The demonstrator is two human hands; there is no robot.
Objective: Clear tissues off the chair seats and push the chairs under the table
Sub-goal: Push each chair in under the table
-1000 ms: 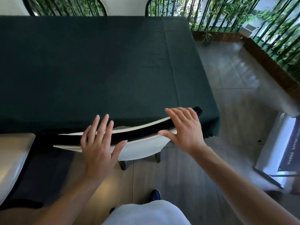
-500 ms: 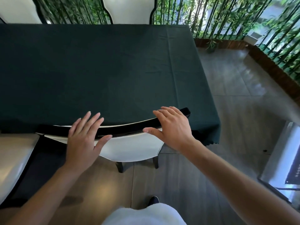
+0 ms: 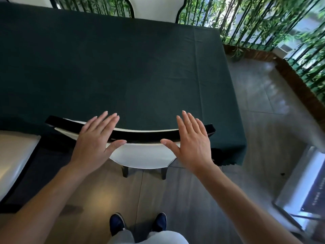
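Observation:
A white chair with a black curved top rail (image 3: 146, 136) stands tucked against the near edge of the table, which is covered by a dark green cloth (image 3: 123, 67). Its seat is hidden under the table. My left hand (image 3: 95, 143) lies flat with straight fingers over the rail's left part. My right hand (image 3: 193, 141) is flat and spread over the rail's right part. Neither hand holds anything. No tissue is in view.
A second white chair (image 3: 14, 159) stands at the left, its seat out from the table. Another white chair back (image 3: 154, 7) rises beyond the far edge. Grey floor tiles and a bamboo screen (image 3: 263, 23) lie to the right; my shoes (image 3: 137, 224) are below.
The chair has slid further in toward the table. My right hand's fingers, curled over the rail before, are now straight and spread. Both hands sit flat on the rail.

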